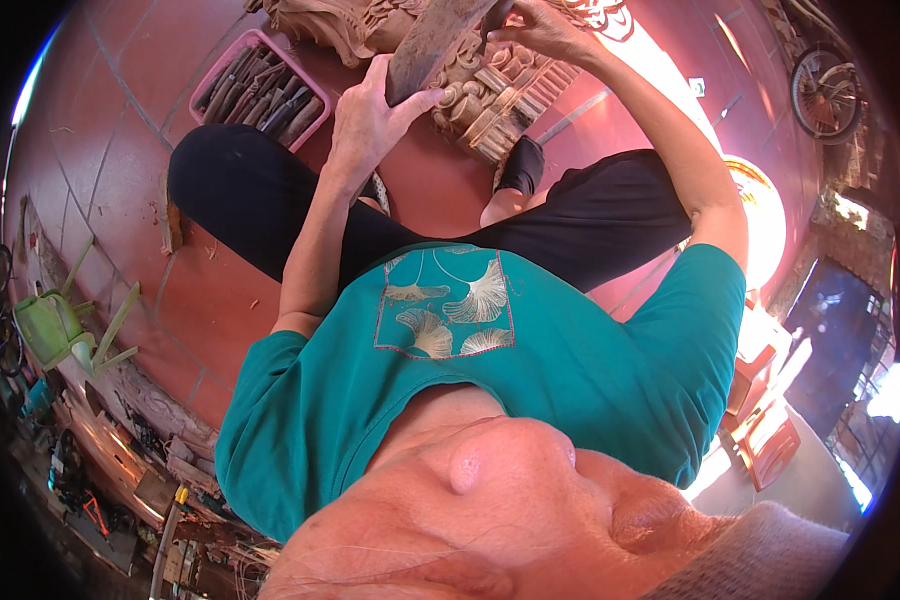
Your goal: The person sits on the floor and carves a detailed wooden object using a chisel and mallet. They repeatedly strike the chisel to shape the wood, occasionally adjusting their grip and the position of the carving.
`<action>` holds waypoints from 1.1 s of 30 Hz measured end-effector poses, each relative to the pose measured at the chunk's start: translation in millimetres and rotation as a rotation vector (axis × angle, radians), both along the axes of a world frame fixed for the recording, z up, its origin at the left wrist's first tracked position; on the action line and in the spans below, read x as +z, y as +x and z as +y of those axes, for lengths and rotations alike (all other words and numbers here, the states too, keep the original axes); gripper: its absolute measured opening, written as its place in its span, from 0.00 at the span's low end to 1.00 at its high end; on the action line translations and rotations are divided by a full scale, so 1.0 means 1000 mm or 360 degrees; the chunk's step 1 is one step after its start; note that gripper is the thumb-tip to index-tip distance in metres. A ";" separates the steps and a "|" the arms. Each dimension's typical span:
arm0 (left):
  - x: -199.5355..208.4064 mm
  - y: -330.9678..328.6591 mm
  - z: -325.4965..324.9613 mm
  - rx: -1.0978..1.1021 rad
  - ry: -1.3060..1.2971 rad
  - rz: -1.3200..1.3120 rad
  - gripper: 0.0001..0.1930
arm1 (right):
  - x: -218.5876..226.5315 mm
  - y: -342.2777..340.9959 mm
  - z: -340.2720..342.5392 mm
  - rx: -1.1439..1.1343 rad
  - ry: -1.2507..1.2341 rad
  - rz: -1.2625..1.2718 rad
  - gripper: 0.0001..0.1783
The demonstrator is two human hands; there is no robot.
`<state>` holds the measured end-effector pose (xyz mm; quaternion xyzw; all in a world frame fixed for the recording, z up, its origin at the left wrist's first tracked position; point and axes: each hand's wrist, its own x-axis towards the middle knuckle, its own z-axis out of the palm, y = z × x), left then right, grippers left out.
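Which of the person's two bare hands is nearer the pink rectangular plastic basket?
The left hand, holding the long brown wooden piece; the right hand is farther right, away from the basket.

Woodcarving workshop, by the looks: pink plastic basket of long slim tools, ornate brown carved wood, red tiled floor.

The person wears a teal shirt with a rounded neckline and loose short sleeves. At mid-frame, a rectangular patch shows cream, fan-shaped leaves drawn in fine lines, its border stitched in a reddish thread. Plain black trousers cover both legs. Left hand and right hand are bare. Pale, textured fabric shows at lower right.
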<state>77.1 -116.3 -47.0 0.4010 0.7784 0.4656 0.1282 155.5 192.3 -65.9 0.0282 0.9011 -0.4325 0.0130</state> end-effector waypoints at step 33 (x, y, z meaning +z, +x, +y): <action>0.019 0.012 0.003 -0.0047 0.0037 -0.0355 0.29 | -0.012 -0.010 -0.012 0.0183 0.0365 -0.0153 0.19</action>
